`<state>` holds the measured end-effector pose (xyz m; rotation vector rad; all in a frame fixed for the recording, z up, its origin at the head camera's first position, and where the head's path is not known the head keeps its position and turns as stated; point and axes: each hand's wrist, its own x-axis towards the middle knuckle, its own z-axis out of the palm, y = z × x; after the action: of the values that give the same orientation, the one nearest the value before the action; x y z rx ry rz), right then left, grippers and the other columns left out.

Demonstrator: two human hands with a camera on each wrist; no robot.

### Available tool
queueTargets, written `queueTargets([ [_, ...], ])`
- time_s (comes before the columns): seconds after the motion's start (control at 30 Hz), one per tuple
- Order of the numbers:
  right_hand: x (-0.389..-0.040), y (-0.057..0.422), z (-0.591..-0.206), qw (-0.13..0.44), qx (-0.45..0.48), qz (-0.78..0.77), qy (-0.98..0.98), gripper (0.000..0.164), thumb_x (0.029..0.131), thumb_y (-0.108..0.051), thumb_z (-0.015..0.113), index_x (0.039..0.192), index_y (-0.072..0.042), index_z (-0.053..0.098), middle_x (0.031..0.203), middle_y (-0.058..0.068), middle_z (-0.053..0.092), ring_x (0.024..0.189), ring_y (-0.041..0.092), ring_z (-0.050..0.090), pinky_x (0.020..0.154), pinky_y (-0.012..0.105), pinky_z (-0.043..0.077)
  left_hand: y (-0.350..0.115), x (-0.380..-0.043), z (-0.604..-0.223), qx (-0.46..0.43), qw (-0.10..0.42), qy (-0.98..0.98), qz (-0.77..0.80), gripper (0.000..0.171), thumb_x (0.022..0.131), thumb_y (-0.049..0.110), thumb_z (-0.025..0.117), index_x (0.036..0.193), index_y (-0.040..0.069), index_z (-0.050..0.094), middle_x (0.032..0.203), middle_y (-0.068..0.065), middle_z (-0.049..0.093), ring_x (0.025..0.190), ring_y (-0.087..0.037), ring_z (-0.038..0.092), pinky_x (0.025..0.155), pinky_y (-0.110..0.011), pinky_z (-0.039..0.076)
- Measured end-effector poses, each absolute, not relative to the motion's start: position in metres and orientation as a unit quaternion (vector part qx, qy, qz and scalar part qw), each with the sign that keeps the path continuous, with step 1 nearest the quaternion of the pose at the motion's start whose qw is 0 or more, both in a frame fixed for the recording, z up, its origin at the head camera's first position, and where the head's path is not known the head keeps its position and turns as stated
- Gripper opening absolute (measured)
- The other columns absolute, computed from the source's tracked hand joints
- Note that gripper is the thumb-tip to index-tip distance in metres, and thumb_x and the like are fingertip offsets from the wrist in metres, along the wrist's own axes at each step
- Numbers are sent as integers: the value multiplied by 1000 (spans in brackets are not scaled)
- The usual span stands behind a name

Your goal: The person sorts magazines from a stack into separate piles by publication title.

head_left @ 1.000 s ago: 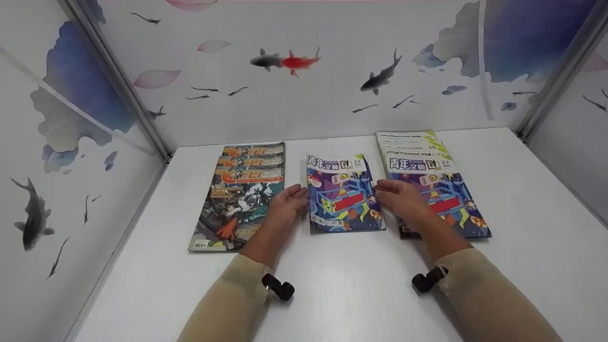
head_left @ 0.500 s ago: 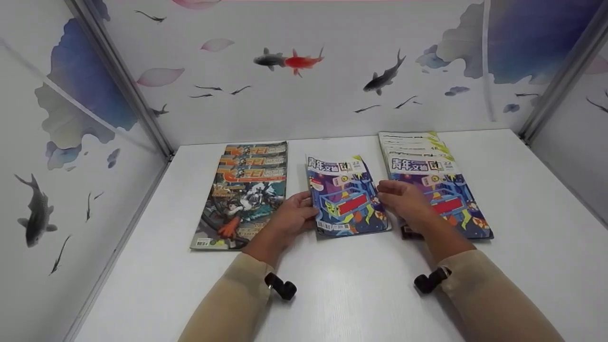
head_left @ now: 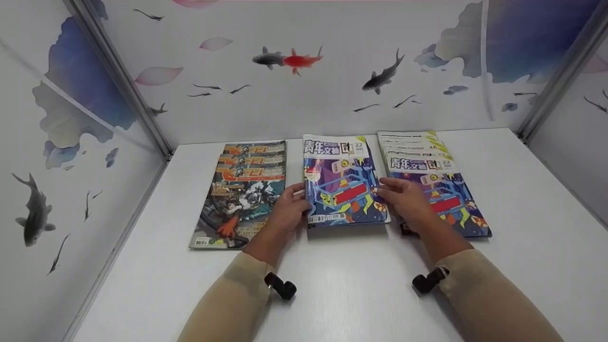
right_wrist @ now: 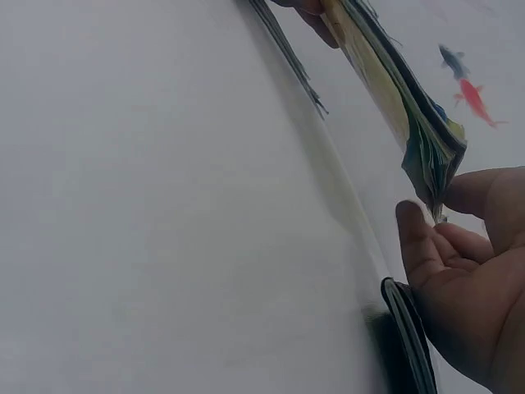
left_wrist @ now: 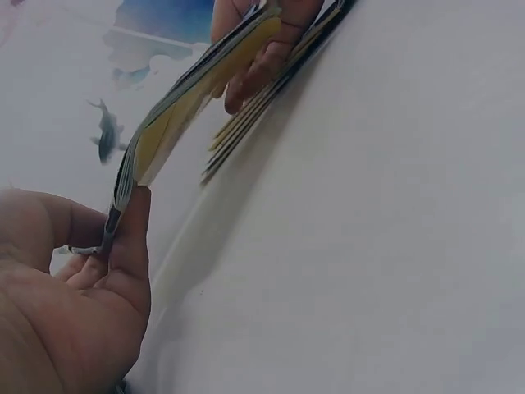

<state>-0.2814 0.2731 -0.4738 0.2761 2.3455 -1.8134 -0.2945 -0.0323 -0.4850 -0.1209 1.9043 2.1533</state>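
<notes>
Both hands hold a magazine (head_left: pixel 338 185) with a purple and blue cartoon cover, raised off the white table between two rows of magazines. At its left edge, my left hand (head_left: pixel 287 209) pinches it between thumb and fingers. My right hand (head_left: pixel 406 202) pinches the opposite edge, just above the right row. The left wrist view shows the bowed magazine (left_wrist: pixel 156 135) from its lower edge, gripped by the left hand (left_wrist: pixel 78 304). In the right wrist view, its page edges (right_wrist: pixel 410 107) fan slightly beside the right hand's (right_wrist: pixel 467 271) fingertips.
Overlapping comic magazines (head_left: pixel 237 204) lie at the left. On the right is an overlapping row of magazines (head_left: pixel 446 204), whose top cover matches the held one. A white wall (head_left: pixel 304 104) with painted fish closes off the table's back.
The middle magazine lay low between the hands, then tilted as the left hand took its edge. Now it is raised higher, with both hands gripping its sides and a shadow beneath it.
</notes>
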Motion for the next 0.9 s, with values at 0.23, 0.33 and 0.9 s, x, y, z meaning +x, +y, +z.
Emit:
queueTargets([
  [0.23,-280,276,-470,83,115,-598,789,51,105,-38,69,154,-28,60,145,4,68,118,18,71,92,23,60,-30,-293,-482,-33,136,649,748,62,95,-7,58,153,10,51,145,-17,68,120,-27,74,95,-36,63],
  [0.33,-279,280,-467,91,124,-593,791,50,106,-40,68,154,-31,60,145,3,68,118,19,72,91,27,62,-28,-292,-482,-27,140,649,748,60,96,-4,59,154,11,51,145,-15,68,121,-27,74,98,-37,63],
  [0.9,-256,347,-448,94,158,-627,757,62,103,-47,69,160,-34,50,155,6,53,111,12,73,95,31,64,27,-271,-477,10,183,652,736,55,102,10,70,154,18,55,134,-1,75,114,-18,75,102,-37,62],
])
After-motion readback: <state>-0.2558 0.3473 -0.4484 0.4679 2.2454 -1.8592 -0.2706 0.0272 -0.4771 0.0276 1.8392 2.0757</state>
